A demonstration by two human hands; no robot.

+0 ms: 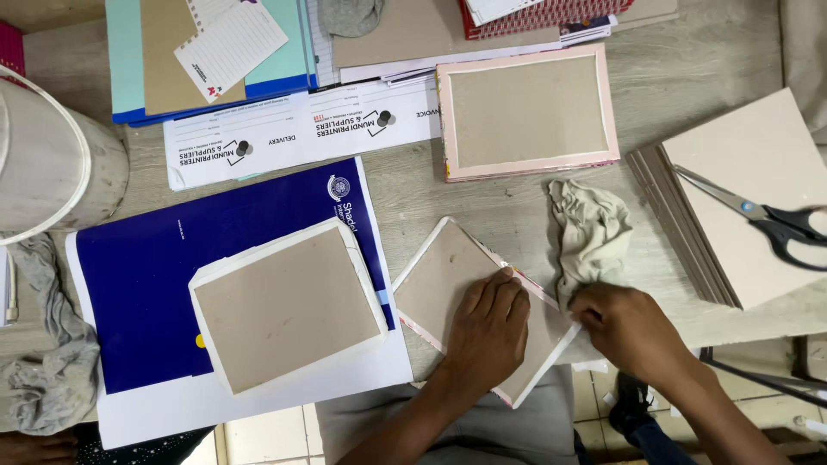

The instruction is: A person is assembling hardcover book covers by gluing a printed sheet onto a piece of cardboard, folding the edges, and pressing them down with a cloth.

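**Hands press a paper-wrapped board flat at the table's near edge**

At lower centre the left hand (489,323) lies flat, fingers together, pinning the grey cover board (448,284) so it cannot slide. The right hand (627,331), lower right, pinches the board's wrapped edge, seemingly folding it down. A crumpled cloth (590,237) sits just above, in reach. Farther off: another wrapped board (289,306) on a blue sheet (146,284), scissors (762,215) on stacked boards (758,172), a pink-edged cover (527,112) upper centre

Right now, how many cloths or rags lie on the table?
3: a grey rag at the left edge, a pale crumpled cloth beside the right hand, a grey cloth at top, partly cut off.
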